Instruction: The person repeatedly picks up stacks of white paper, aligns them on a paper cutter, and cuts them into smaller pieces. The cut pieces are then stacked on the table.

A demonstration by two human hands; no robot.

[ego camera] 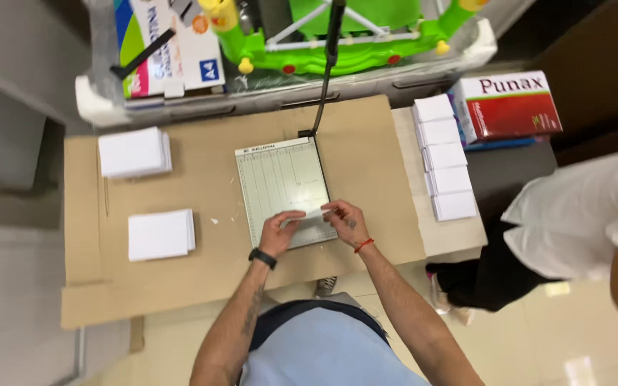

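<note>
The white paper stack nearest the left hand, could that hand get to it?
Probably yes. The lower stack of white paper sheets lies on bare brown cardboard, and nothing stands between it and the left hand, which now rests on the green-lined paper cutter board.

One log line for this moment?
left hand on paper strip | right hand on same strip | paper trimmer blade arm raised

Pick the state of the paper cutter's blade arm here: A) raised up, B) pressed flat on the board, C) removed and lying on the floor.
A: the blade arm stands raised above the paper cutter while both hands, left hand and right hand, press paper on its board.
</note>
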